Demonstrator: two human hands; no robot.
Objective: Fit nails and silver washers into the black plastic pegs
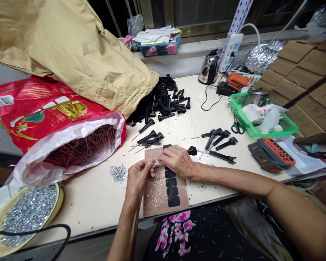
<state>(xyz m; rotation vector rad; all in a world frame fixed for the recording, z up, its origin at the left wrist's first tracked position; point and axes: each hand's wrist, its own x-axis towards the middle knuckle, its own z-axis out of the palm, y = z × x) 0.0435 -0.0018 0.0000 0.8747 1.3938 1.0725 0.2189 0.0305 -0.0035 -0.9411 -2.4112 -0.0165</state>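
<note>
My left hand point(139, 174) is closed in a pinch, thumb against forefinger. My right hand point(178, 162) is also closed, its fingertips meeting the left ones. Whatever lies between them is too small and covered to make out. Both hands are above a brown board point(153, 197) strewn with pale specks. A column of black rounded square pads point(172, 191) runs down this board, its upper part hidden by my right hand. Beside my left wrist lies a small heap of shiny metal pieces point(118, 174). Black parts with metal rods lie left point(150, 137) and right point(220, 139) of the board.
At left, a red bag point(54, 108) holds dark red rods, near a yellow bowl point(60, 199) of metal pieces. Brown paper point(97, 54) borders a black pile point(165, 98). Right are scissors point(237, 127), a green basket point(240, 117), a battery point(271, 154), a kettle point(208, 69) and boxes point(306, 76).
</note>
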